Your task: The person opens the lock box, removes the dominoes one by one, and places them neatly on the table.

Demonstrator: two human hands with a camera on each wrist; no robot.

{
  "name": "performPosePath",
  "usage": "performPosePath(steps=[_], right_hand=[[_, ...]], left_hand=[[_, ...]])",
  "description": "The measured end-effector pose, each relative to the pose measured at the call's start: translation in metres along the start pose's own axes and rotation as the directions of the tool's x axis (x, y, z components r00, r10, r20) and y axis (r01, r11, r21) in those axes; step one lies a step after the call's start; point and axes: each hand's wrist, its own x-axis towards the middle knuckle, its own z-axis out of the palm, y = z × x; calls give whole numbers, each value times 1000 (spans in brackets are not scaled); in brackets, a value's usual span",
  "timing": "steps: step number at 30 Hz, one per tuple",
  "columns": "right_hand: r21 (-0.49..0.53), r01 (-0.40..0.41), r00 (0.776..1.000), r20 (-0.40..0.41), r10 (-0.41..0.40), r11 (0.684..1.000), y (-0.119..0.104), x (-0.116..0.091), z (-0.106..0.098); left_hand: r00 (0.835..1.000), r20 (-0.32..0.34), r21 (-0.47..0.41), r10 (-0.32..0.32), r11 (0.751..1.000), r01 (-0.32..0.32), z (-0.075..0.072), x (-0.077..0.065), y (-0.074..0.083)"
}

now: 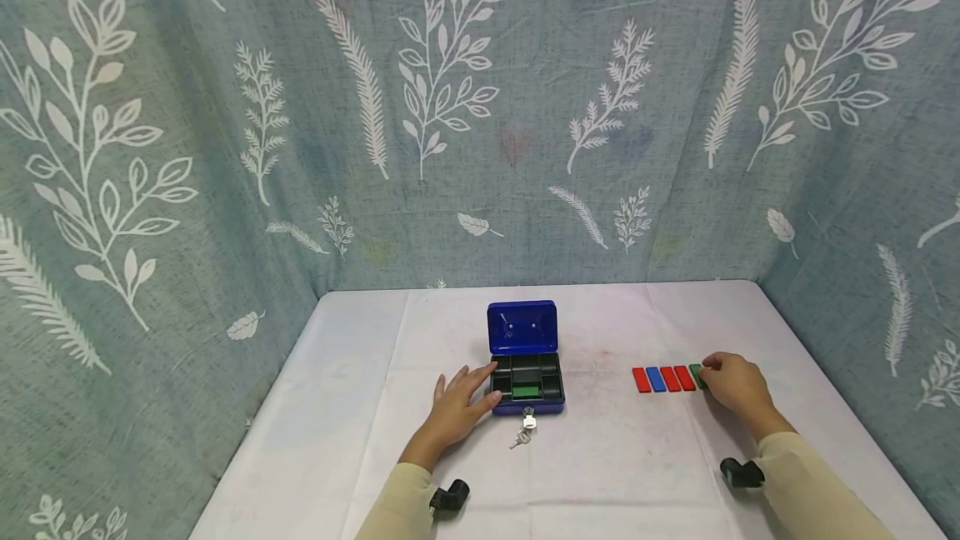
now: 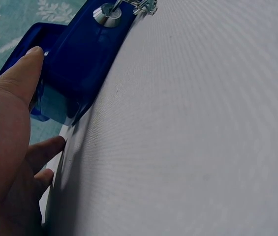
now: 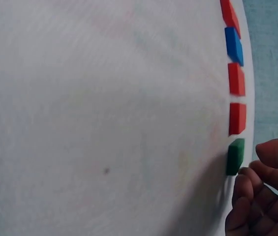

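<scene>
A blue cash box [image 1: 527,408] stands with its lid [image 1: 522,327] raised, showing a black tray [image 1: 527,369] split into compartments. One green block [image 1: 527,392] lies in the tray's front middle compartment. My left hand [image 1: 459,405] is at the box's left side, fingers extended, with fingertips at its rim; the left wrist view shows the thumb [image 2: 28,69] against the blue wall. My right hand [image 1: 735,386] is at the right end of a row of blocks, its bent fingertips right beside a green block [image 3: 235,156]. The thumb stands a little apart from that block.
Left of that green block, the row holds two red blocks [image 1: 677,378], a blue block [image 1: 656,379] and another red block [image 1: 641,380]. Keys [image 1: 522,435] hang from the box's front lock onto the white tablecloth [image 1: 600,473]. A leaf-patterned curtain [image 1: 517,107] rises behind the table.
</scene>
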Motion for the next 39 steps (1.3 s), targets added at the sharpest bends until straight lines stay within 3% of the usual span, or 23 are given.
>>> performPosePath(steps=[10,19,27,39], right_hand=[[4,29,1000,-8,-29,1000,-27,-8,0],[23,85,996,13,-85,996,-59,-16,16],[32,221,975,-7,-221,975,-83,-21,28],[79,321,947,-26,-320,944,-113,-29,53]], left_hand=[[1000,2,6,5,1000,-5,0,0,0],[1000,7,8,-3,1000,3,0,0,1],[1000,7,8,0,1000,0,1,0,-1],[1000,7,9,-4,1000,4,0,0,1]])
